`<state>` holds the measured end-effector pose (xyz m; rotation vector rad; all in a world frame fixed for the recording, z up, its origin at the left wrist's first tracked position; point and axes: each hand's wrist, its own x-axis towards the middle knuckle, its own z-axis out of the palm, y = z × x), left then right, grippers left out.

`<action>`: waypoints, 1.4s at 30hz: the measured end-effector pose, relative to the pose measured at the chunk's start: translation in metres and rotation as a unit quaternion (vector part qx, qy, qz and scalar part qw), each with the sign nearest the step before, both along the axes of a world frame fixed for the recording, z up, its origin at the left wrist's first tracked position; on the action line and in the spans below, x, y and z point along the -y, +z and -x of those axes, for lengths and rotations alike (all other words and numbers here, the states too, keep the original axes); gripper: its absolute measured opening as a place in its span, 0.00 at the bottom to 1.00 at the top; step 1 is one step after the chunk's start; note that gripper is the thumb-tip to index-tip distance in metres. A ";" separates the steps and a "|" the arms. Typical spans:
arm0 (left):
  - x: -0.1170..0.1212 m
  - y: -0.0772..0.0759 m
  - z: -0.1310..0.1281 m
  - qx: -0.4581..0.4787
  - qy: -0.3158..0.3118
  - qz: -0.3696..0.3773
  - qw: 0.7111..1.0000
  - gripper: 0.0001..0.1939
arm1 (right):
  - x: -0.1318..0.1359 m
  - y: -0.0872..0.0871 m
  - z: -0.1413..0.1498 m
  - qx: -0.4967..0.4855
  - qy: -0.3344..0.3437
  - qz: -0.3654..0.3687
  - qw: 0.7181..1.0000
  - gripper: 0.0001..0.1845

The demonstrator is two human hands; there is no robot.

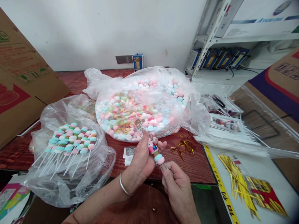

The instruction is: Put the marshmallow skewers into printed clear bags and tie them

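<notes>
My left hand (140,157), with a bangle on the wrist, holds a marshmallow skewer (158,158) in a small printed clear wrapper. A blue and a pink marshmallow show at its lower end. The fingers of my right hand (176,182) are pinched just below the pink one, at the skewer's bottom end; the stick itself is hidden by the hand. Gold twist ties (184,146) lie scattered on the table to the right. Small flat printed wrappers (128,155) are stacked beside my left hand.
A large clear bag of marshmallows and ring candies (130,115) lies behind my hands. Finished-looking marshmallow sticks (72,138) rest on plastic at the left. White sticks (231,133) and yellow twist ties (240,183) are at the right. Cardboard boxes (25,81) flank the table.
</notes>
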<state>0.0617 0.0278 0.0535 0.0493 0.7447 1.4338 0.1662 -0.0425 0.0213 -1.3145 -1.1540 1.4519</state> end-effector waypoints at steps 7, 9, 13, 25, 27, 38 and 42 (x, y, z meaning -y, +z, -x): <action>0.006 -0.005 0.000 -0.016 -0.058 -0.050 0.997 0.19 | -0.006 0.004 -0.006 0.058 -0.040 -0.063 0.996 0.18; 0.001 -0.004 0.007 -0.018 -0.039 -0.069 0.997 0.18 | -0.006 0.002 -0.009 0.096 -0.033 -0.093 0.991 0.15; -0.007 -0.002 0.014 -0.003 -0.015 -0.068 0.998 0.11 | -0.003 -0.007 -0.009 0.236 -0.069 -0.252 0.936 0.09; 0.001 -0.004 -0.004 0.007 -0.065 -0.057 0.996 0.17 | -0.003 0.001 -0.011 -0.033 0.025 0.026 0.999 0.20; 0.004 -0.007 -0.009 0.000 -0.073 -0.055 0.996 0.18 | -0.005 0.002 -0.007 0.004 -0.006 -0.015 1.000 0.20; -0.007 0.003 0.008 -0.001 -0.040 -0.050 0.998 0.11 | -0.006 -0.011 -0.013 0.304 -0.087 -0.347 0.883 0.06; -0.004 0.005 0.003 0.000 -0.043 -0.060 0.997 0.14 | -0.001 -0.010 -0.014 0.269 -0.044 -0.335 0.902 0.08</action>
